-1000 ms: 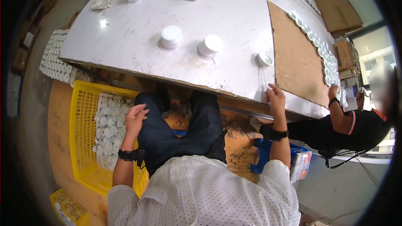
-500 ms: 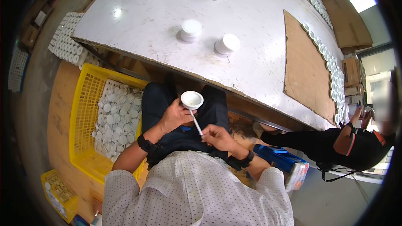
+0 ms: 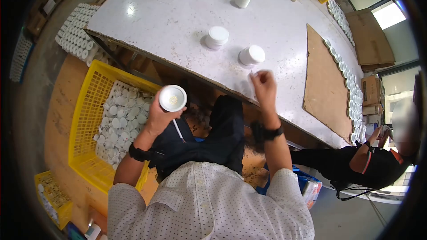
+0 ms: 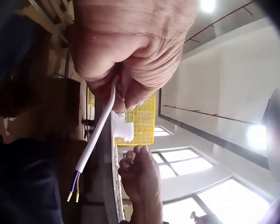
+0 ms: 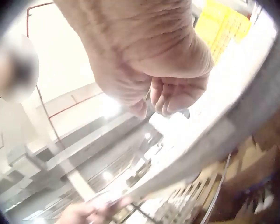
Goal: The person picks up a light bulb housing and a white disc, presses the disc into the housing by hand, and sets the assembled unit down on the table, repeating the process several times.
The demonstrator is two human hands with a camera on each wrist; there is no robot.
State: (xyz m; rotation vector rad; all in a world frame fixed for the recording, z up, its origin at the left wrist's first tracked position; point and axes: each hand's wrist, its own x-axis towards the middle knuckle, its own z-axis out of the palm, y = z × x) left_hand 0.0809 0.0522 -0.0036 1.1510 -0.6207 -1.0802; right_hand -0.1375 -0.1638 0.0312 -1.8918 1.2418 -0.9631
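Observation:
My left hand grips a round white LED downlight, its rim and pale yellowish centre tilted upward. A white cable hangs from it, with bare-tipped blue and brown wires at the end in the left wrist view. In that view my palm hides the light's body. My right hand is over the table's front edge, fingers loosely bent and nothing visible between them. Just beyond its fingertips stands a stack of white discs. Another such stack is to the left of it.
A yellow crate of white discs stands at my left. On the white table are a small white cup-like piece and a brown board edged with round white pieces. Another person works at the right.
My right hand reached down to the cable near my lap, then moved out to the table edge. The downlight, now in my left hand, has shifted left; it was on the table a second ago.

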